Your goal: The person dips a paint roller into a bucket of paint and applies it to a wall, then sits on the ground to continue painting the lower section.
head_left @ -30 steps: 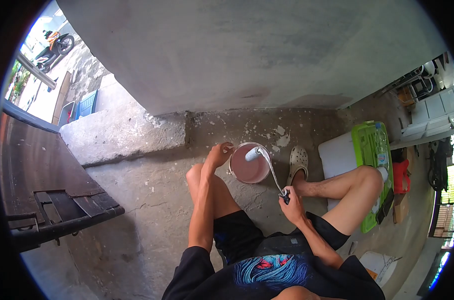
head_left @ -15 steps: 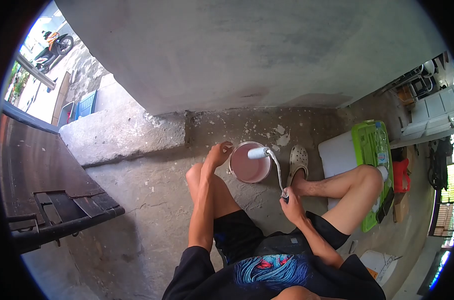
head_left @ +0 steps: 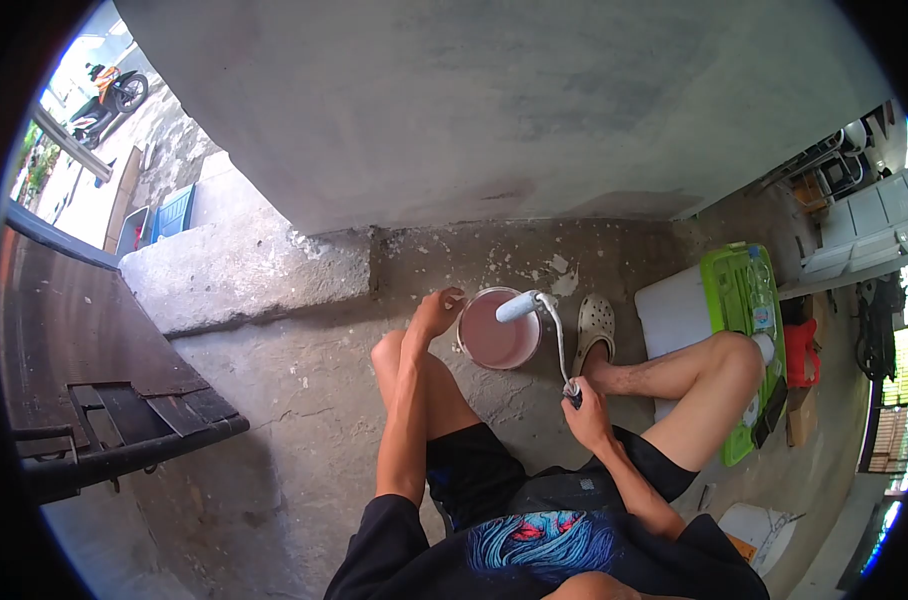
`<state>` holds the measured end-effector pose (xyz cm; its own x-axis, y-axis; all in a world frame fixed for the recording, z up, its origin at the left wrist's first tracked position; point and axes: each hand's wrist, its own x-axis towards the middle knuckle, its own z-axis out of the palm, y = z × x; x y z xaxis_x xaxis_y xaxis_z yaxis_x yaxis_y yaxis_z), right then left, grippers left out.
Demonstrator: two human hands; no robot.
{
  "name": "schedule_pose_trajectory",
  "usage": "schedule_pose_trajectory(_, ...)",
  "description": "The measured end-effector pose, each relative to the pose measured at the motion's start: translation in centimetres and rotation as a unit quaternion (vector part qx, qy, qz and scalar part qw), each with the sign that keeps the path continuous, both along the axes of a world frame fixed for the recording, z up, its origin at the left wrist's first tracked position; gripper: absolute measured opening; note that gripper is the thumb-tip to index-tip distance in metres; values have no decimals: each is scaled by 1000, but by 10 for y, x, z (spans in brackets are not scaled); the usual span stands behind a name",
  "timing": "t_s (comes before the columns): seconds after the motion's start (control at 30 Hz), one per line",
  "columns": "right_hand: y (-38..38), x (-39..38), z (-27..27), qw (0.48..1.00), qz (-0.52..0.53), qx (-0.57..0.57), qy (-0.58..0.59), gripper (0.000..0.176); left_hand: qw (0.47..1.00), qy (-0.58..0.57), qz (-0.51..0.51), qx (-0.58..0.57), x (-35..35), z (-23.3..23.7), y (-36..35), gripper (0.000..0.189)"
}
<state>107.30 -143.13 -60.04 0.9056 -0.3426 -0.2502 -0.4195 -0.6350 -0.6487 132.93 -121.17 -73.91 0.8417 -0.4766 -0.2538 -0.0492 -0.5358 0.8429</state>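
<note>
My right hand (head_left: 588, 412) is wrapped round the dark grip of a paint roller (head_left: 518, 306). Its bent metal rod, pale with paint, rises from the fist, and the whitish sleeve hangs over the mouth of a round bucket (head_left: 498, 363). Pinkish paint or a pink inner wall shows inside the bucket, which stands on the floor between my feet. At the bucket's left rim is my left hand (head_left: 439, 311), its fingers loosely bent and holding nothing visible, with the forearm lying along my left knee.
A pale painted wall (head_left: 494, 120) rises ahead, with a rough concrete step (head_left: 254, 275) at its left. To the right stand a storage box with a green lid (head_left: 726, 300) and a plastic bottle (head_left: 762, 290) on it. A dark wooden panel (head_left: 104, 340) juts in from the left.
The roller has turned slightly, so its sleeve slants more over the bucket. My left hand stays by the rim with little movement.
</note>
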Motion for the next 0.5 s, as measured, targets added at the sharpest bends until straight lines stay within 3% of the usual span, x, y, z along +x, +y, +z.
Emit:
schedule_pose_trajectory(0.3,1,13,14,996,14,75,-55,13,999,-36,40,-4,-3,2,2,27)
schedule_pose_trajectory(0.4,6,16,6,955,-48,291,-18,7,996,-48,76,-1,-3,3,4,25)
schedule_pose_trajectory(0.43,13,26,14,956,-42,290,-25,7,994,-52,92,0,-4,4,4,25)
schedule_pose_trajectory(0.5,30,46,31,890,-90,445,-47,17,993,-62,102,9,-5,5,7,23)
